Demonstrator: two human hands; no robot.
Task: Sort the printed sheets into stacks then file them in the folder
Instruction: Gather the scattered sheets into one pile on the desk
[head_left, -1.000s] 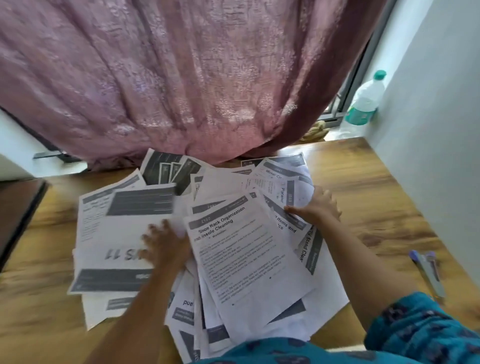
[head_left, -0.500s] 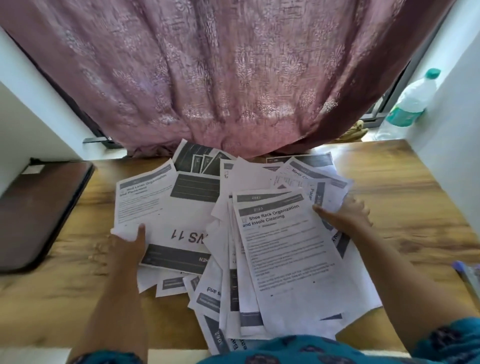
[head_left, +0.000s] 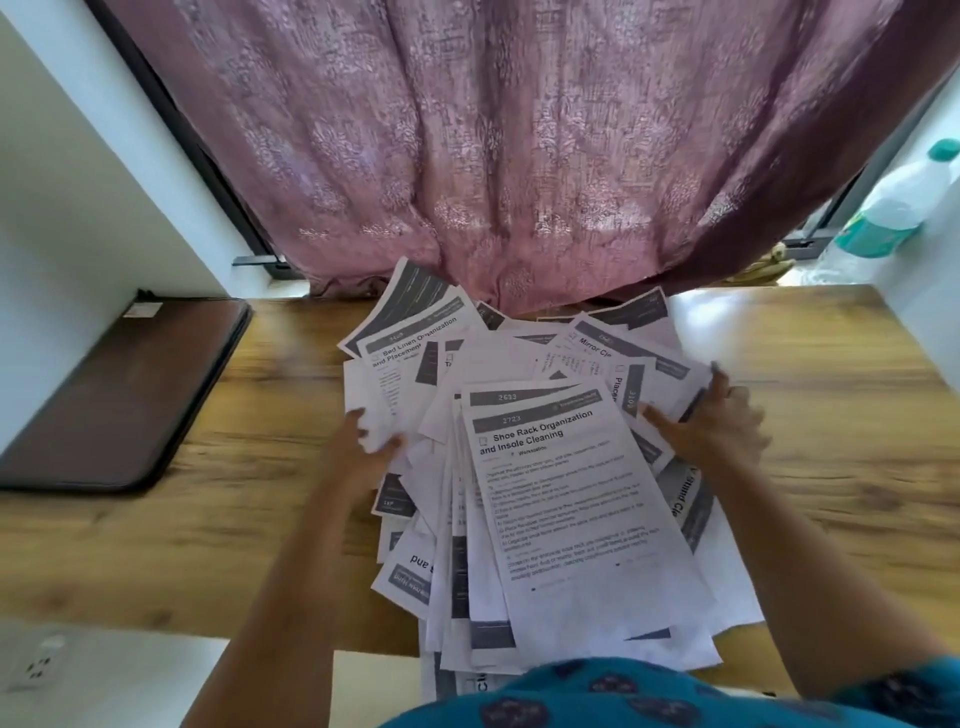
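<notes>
left hand (head_left: 358, 447) and right hand (head_left: 711, 426) flank sheets (head_left: 571, 499), folder (head_left: 119, 395) apart

Bright daylight glows through the curtain (head_left: 519, 156); wide-angle edges bend, with slight motion blur.

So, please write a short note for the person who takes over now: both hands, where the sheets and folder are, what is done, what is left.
Left hand: grips sheets at the pile's left edge.
Right hand: fingers straight, pressing the pile's right side.
Printed sheets: one loose, overlapping heap on the wooden table; some overhang the near edge.
Dark folder: lies closed at far left.
Done: no separate stacks visible.
Left: sorting and filing.
</notes>
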